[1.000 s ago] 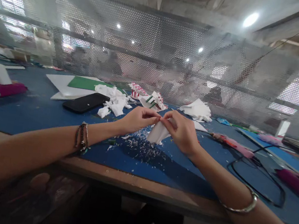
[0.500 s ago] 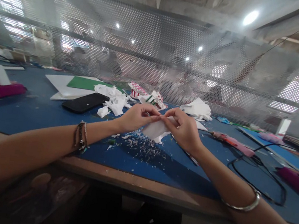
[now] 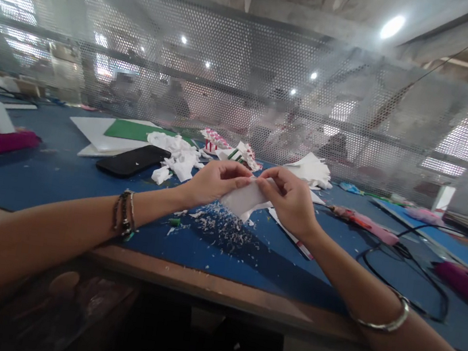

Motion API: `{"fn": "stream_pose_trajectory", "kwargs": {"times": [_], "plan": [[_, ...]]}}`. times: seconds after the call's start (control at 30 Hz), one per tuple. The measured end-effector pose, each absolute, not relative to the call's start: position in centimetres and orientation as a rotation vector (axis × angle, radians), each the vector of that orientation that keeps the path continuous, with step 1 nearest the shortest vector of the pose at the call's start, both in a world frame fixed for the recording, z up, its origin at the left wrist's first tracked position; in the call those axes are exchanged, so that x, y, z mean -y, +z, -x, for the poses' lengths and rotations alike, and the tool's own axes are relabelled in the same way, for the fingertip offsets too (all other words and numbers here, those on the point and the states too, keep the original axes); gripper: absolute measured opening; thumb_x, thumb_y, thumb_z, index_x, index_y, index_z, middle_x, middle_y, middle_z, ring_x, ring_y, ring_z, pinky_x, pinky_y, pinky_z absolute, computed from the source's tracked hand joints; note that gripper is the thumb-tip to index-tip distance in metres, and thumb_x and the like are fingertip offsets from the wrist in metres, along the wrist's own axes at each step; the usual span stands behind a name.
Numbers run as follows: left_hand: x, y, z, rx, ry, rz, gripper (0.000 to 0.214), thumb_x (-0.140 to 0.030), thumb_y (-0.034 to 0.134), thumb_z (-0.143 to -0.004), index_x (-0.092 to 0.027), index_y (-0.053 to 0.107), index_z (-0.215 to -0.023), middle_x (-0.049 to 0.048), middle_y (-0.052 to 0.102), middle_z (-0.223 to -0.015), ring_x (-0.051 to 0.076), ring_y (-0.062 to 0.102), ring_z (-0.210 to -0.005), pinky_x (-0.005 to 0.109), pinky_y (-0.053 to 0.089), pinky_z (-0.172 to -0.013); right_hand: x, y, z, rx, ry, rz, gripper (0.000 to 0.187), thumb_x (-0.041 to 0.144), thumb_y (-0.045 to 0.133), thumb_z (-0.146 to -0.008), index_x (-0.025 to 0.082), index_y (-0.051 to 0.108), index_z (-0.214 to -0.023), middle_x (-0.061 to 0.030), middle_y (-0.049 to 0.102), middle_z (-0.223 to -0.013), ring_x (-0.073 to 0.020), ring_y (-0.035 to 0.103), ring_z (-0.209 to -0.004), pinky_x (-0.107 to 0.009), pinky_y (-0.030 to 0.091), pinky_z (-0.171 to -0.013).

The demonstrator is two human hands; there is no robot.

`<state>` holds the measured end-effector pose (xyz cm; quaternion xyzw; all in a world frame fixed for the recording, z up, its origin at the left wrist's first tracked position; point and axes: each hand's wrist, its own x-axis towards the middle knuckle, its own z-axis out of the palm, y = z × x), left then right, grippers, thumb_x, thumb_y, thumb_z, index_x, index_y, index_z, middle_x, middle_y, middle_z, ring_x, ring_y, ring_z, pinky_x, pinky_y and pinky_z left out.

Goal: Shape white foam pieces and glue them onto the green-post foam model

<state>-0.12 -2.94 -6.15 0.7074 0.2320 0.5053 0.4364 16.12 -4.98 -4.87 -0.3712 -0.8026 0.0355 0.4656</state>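
In the head view, the left hand [image 3: 217,185] and right hand [image 3: 291,201] pinch the upper edge of a thin, limp white sheet [image 3: 241,201] above the blue table [image 3: 54,179]. Fine pale shreds [image 3: 226,229] lie scattered below. Beyond sit a crumpled white heap [image 3: 182,156] and smooth black slab [image 3: 134,160]; the right hand partly covers a fanned white stack [image 3: 312,169]. A perforated screen [image 3: 227,70] stands behind.

Pinches white paper [image 3: 241,200] by its upper edge with the left hand [image 3: 216,182] and right hand [image 3: 294,204], above white scraps [image 3: 226,232] on a blue table [image 3: 63,178]. Has a black phone [image 3: 134,161] and crumpled paper [image 3: 181,159] left of the hands, a pink tool [image 3: 368,226] to their right. Faces a mesh screen [image 3: 233,53].
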Motion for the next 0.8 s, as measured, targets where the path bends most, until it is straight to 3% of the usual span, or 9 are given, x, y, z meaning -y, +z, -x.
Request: {"fn": "stream_pose_trajectory", "kwargs": {"times": [0.6, 0.8], "plan": [[2.83, -6.32, 0.05, -0.53, 1.186, -1.563, 0.011, -0.023, 0.063, -0.063, -0.014, 0.058, -0.069, -0.0022, 0.055, -0.062, 0.006, 0.047, -0.055, 0.016, 0.034, -0.05, 5.13, -4.98, -15.61, 1.857, 0.504, 0.801, 0.01, 0.024, 0.056, -0.069, 0.016, 0.05, -0.07, 0.0053, 0.047, -0.055, -0.0036, 0.038, -0.047, -0.019, 0.027, -0.042], [2.94, -6.17, -0.01, -0.581, 1.197, -1.587, 0.01, -0.022, 0.062, -0.064, -0.015, 0.055, -0.062, -0.0033, 0.053, -0.056, 0.005, 0.043, -0.049, 0.018, 0.033, -0.048, 4.98, -5.19, -15.44, 1.848, 0.506, 0.822, 0.01, 0.024, 0.056, -0.068, 0.016, 0.05, -0.067, 0.0054, 0.047, -0.054, -0.0039, 0.037, -0.046, -0.019, 0.028, -0.043]]}}
